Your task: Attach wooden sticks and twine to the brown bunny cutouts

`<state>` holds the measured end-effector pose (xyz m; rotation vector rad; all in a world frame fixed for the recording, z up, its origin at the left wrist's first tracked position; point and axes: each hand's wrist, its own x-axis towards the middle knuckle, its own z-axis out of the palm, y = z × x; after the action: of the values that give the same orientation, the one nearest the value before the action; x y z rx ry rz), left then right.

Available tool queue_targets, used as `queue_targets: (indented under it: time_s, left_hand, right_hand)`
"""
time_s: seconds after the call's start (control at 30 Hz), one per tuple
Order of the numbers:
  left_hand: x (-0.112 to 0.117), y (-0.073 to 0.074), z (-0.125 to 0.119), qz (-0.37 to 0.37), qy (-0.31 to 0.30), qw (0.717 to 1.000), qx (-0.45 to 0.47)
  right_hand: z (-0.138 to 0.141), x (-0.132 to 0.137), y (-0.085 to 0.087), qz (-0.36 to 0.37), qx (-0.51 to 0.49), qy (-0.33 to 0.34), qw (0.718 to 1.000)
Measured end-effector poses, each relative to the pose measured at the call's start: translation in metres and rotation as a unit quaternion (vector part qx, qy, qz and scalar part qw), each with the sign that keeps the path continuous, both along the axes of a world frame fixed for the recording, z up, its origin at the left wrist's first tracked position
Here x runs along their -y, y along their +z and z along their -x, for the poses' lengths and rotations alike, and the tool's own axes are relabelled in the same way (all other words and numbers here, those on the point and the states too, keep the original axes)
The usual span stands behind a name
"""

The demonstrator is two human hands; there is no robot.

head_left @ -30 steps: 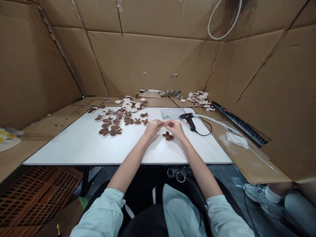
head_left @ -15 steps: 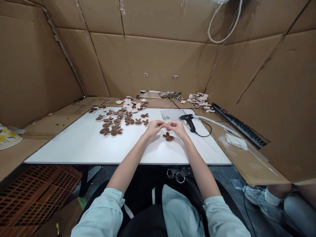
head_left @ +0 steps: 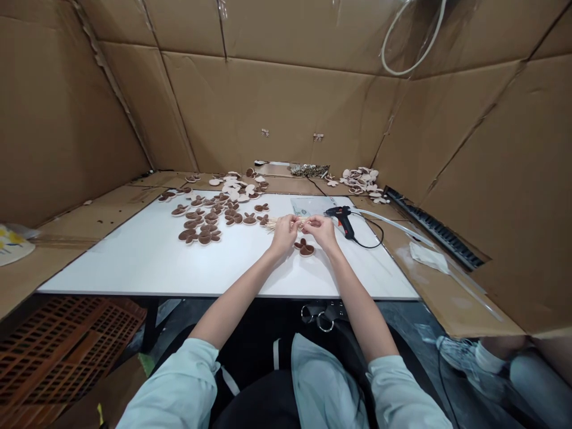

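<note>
My left hand (head_left: pixel 285 235) and my right hand (head_left: pixel 322 232) are raised over the middle of the white board (head_left: pixel 134 268), a short gap between their fingertips. Both hands are closed in a pinch; whatever they pinch is too small to make out. A bundle of thin pale sticks (head_left: pixel 271 223) lies just behind my left hand, partly covered by it. Below the fingers rests one brown rabbit-head-shaped piece (head_left: pixel 305 248) with a pale edge. Just right of my right hand lies a black glue gun (head_left: pixel 343 221) with its cord.
Many similar brown pieces (head_left: pixel 209 225) spread over the board's left side. Pale pieces (head_left: pixel 235 187) are heaped at the back, with another pile (head_left: pixel 361 179) at back right. Cardboard walls (head_left: pixel 286 95) enclose the board. A clear bag (head_left: pixel 308 206) lies behind my hands.
My hands have moved slightly apart, and my left hand has turned and shifted a little to the right. More of the stick bundle now shows. The rabbit-shaped piece stays where it was.
</note>
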<state>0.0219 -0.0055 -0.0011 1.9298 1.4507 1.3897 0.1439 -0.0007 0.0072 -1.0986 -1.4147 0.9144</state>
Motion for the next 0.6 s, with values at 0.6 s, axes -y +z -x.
queue_targets:
  time_s: [0.6]
  left_hand:
    - [-0.013,-0.017,0.023,-0.225,-0.105,0.922,-0.298]
  right_hand:
    - [-0.011,-0.002,-0.007,0.04,-0.032,0.1,0.994]
